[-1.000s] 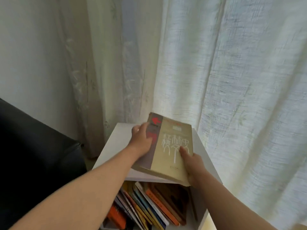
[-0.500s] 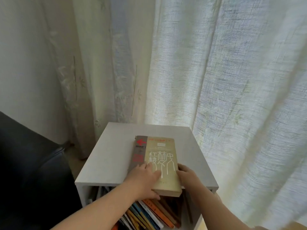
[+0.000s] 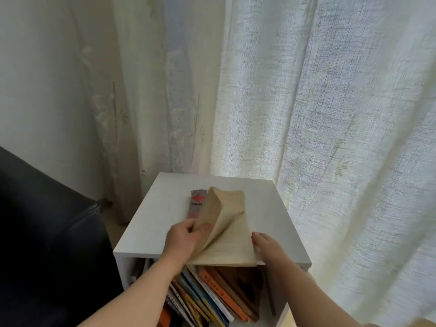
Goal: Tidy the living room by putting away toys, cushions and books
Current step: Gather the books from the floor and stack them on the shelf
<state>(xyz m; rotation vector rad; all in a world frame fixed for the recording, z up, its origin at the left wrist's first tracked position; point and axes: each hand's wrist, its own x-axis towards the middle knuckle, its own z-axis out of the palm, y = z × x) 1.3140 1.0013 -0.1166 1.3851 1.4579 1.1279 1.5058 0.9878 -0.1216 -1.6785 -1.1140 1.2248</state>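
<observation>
A yellowed book (image 3: 230, 232) with a grey spine and a red arrow lies on top of the white bookcase (image 3: 269, 208), its near edge over the front rim. Its cover and some pages are lifted and curl up toward the left. My left hand (image 3: 182, 239) pinches those lifted pages at their near left corner. My right hand (image 3: 267, 245) lies with straight fingers against the book's right edge, touching the exposed page. Inside the case below, several books (image 3: 212, 296) lean to the left.
A dark sofa arm (image 3: 49, 232) stands close on the left of the bookcase. Pale sheer curtains (image 3: 330, 114) hang right behind and to the right of it. A strip of floor (image 3: 113, 223) shows between sofa and case.
The book was carried in both hands, then laid flat on the bookcase top. Since then my left hand has lifted the cover and pages open; my right hand shifted to the book's right edge.
</observation>
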